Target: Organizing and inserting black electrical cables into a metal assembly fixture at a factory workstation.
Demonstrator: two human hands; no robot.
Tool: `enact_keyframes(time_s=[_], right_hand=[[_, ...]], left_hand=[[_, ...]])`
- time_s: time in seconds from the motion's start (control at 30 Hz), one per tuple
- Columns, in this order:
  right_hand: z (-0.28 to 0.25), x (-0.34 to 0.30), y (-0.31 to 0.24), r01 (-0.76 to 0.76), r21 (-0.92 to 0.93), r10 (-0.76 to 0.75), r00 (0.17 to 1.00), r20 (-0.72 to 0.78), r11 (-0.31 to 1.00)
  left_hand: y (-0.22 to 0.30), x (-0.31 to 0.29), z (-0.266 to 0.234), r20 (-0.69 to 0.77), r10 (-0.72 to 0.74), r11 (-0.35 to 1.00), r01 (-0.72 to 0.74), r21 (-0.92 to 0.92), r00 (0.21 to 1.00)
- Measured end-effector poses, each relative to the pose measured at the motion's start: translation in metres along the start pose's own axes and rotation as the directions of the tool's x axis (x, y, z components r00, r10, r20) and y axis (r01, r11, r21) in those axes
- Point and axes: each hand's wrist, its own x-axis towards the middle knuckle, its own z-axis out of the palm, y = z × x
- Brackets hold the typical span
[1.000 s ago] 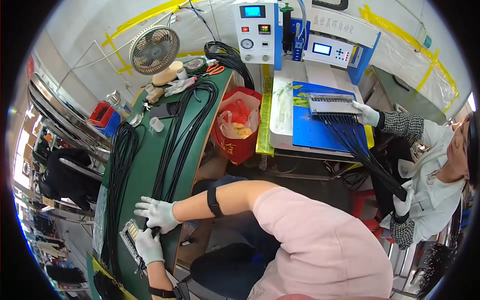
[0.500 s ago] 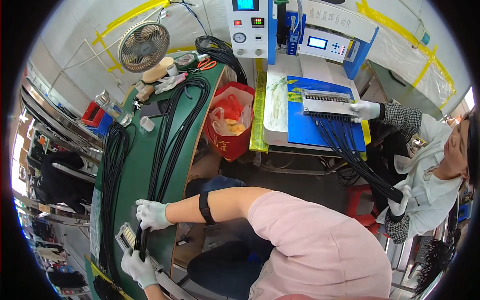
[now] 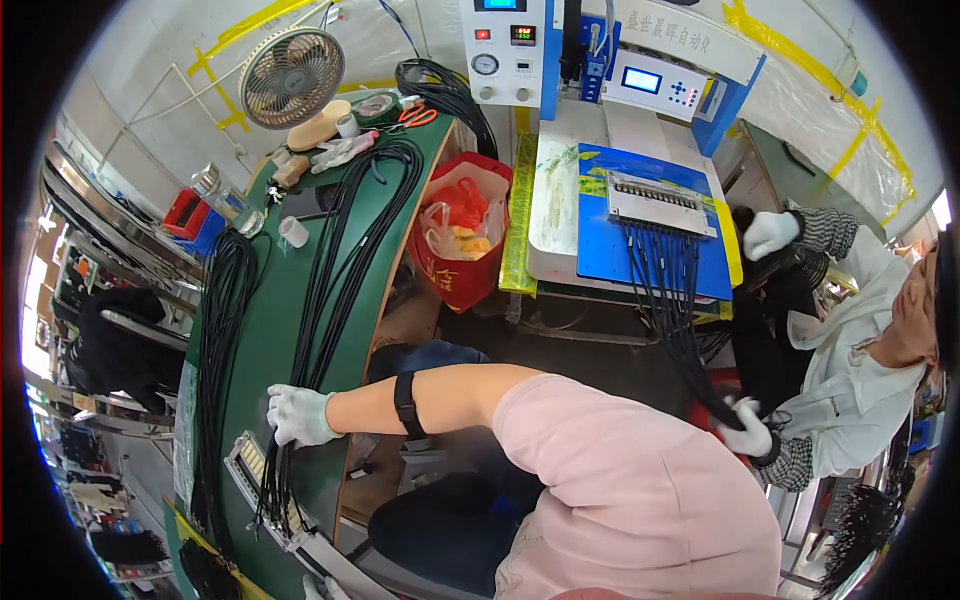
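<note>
My right hand (image 3: 300,415), in a white glove with a black strap on its forearm, is closed around a bundle of black cables (image 3: 328,300) lying along the green table. Below it the cable ends (image 3: 275,495) fan out across a slotted metal fixture (image 3: 248,462). The fixture lies tilted near the table's front edge, a long pale bar running from its lower end. My left hand (image 3: 324,588), also gloved, shows only in part at the bottom edge, beside that bar; its fingers are mostly cut off.
A second cable bundle (image 3: 228,310) lies further left on the table. Behind are a fan (image 3: 292,78), scissors (image 3: 418,116) and a glass bottle (image 3: 228,200). A red bag (image 3: 468,270) stands beside the table. At right, a co-worker's hand (image 3: 745,428) holds cables leading to a fixture (image 3: 655,205) on a machine.
My left hand has left the cable ends and dropped to the bottom edge. My right hand still grips the bundle. The co-worker's upper hand has come off the machine's fixture; their cables hang lower.
</note>
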Motion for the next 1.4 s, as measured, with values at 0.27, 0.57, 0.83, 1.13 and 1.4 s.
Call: enact_keyframes(time_s=[0.27, 0.57, 0.83, 1.13, 1.4], right_hand=[[0.007, -0.006, 0.008, 0.028, -0.055, -0.035, 0.989, -0.141, 0.998], [-0.003, 0.009, -0.005, 0.116, 0.083, -0.104, 0.985, -0.14, 0.99], [-0.019, -0.014, 0.021, 0.16, 0.138, -0.127, 0.967, -0.22, 0.977], [-0.028, -0.014, 0.03, 0.152, 0.129, -0.12, 0.967, -0.225, 0.98], [0.009, 0.009, 0.009, -0.021, 0.101, 0.038, 0.986, -0.162, 0.995]], left_hand=[[0.029, -0.004, -0.001, 0.139, -0.099, 0.994, 0.104, -0.031, 0.985], [0.056, -0.038, 0.051, -0.088, -0.073, 0.908, 0.029, -0.419, 0.993], [0.058, -0.04, 0.081, -0.008, -0.157, 0.94, 0.147, -0.307, 0.988], [0.081, -0.018, 0.062, 0.232, -0.298, 0.941, 0.326, -0.091, 0.926], [0.062, -0.022, 0.046, 0.3, -0.308, 0.929, 0.353, -0.11, 0.903]])
